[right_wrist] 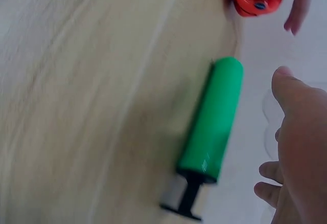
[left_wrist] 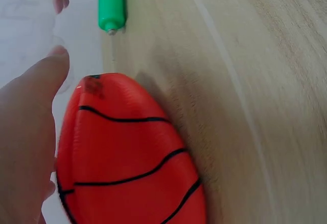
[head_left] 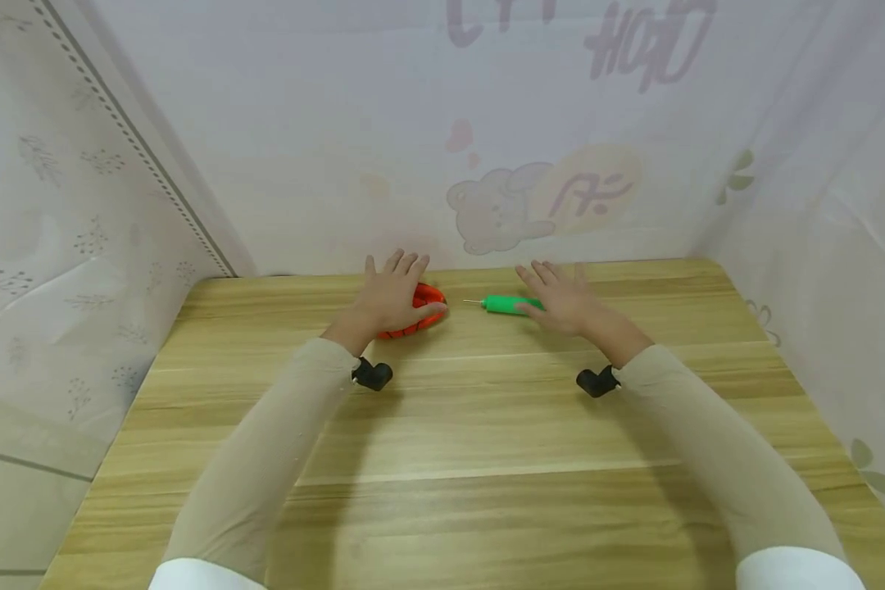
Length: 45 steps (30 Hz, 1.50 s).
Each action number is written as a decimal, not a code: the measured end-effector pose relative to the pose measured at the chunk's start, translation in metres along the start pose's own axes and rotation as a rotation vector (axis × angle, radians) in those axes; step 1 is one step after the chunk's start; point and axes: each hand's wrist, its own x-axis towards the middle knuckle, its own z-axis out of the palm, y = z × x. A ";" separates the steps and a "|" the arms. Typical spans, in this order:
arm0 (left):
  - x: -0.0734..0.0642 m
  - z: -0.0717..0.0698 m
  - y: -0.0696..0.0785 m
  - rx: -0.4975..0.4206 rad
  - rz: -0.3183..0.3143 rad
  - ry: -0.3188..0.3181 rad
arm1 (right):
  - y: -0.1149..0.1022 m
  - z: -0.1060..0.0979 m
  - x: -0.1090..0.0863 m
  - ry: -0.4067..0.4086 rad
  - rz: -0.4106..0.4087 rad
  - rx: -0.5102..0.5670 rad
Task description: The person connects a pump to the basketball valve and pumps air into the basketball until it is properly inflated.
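At head-view centre, on the worktop (head_left: 487, 426): red ball (left_wrist: 130, 150) by spread left hand (head_left: 394, 297); to its right, green pump (head_left: 505, 305) by spread right hand (head_left: 562, 300). Nothing gripped, needle (head_left: 474, 301) clear of ball. Appears at outset, all handling outstanding.

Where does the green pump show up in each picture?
Head: the pump is just right of centre, partly hidden by the right hand.
Left wrist: at the top, left of centre, cut off.
Right wrist: right of centre, reaching toward the bottom.
Shared landmark: red ball.
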 end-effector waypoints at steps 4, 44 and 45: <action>0.005 0.010 0.002 0.013 -0.001 0.001 | -0.009 0.012 0.009 -0.020 -0.026 0.042; 0.004 0.053 0.006 0.056 0.025 0.329 | -0.015 0.042 0.020 0.045 -0.080 0.027; 0.004 0.053 0.006 0.055 0.027 0.337 | -0.015 0.042 0.020 0.049 -0.080 0.029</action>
